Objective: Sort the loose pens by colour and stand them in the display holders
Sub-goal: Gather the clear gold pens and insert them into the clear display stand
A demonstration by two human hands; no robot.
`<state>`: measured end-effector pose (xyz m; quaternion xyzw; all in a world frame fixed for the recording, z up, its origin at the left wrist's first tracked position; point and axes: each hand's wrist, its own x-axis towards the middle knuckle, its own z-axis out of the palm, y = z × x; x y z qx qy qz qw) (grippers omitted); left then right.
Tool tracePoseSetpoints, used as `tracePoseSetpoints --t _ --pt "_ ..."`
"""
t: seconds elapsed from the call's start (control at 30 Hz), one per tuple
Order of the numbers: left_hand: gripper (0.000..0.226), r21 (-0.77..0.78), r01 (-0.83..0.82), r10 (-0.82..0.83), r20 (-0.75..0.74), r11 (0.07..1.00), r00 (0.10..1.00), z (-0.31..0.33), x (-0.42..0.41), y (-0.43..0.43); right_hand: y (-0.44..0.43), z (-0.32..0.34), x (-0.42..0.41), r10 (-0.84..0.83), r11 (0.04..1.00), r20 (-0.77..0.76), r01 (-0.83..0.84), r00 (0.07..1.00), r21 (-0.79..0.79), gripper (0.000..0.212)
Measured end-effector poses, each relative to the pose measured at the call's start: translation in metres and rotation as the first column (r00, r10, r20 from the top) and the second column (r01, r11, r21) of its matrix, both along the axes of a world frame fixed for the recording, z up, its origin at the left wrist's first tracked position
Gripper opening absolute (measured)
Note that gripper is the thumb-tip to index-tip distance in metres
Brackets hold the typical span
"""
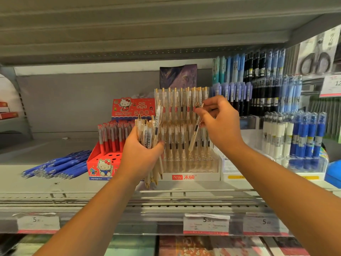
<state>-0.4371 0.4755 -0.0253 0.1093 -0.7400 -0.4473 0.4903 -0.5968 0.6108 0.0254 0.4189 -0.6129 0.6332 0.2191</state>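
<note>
My left hand (141, 154) grips a bundle of cream pens (149, 133) with gold clips, held upright in front of the clear tiered holder (191, 169) labelled hesu. That holder has several cream pens standing in its rows. My right hand (219, 121) pinches a single cream pen (196, 132), tip down and tilted, over the holder's front rows. A pile of loose blue pens (57, 166) lies flat on the shelf at the left. The red Hello Kitty holder (100, 163) beside it has red pens in its back rows and open holes in front.
To the right stand holders of white and blue pens (295, 137), with tiers of blue and black pens (258, 84) behind. A grey shelf (166, 34) hangs low overhead. Price tags (205, 224) line the shelf's front rail. Scissors packs (317, 60) hang at far right.
</note>
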Motion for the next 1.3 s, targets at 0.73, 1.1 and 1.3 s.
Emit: tracePoseSetpoints --t 0.73,1.1,1.3 --pt "0.031 0.043 0.075 -0.077 0.045 0.996 0.996 0.001 0.002 0.004 -0.004 -0.021 0.005 -0.185 0.878 -0.309 0.298 0.933 0.374 0.025" --pt "0.036 0.02 0.123 -0.123 0.009 0.992 0.992 0.001 0.002 0.003 -0.014 -0.005 0.059 0.359 0.911 0.113 -0.374 0.927 0.172 0.022" --pt "0.04 0.013 0.162 -0.163 0.02 0.987 0.986 0.0 0.0 0.002 -0.021 0.001 0.071 0.382 0.887 0.172 -0.412 0.908 0.208 0.016"
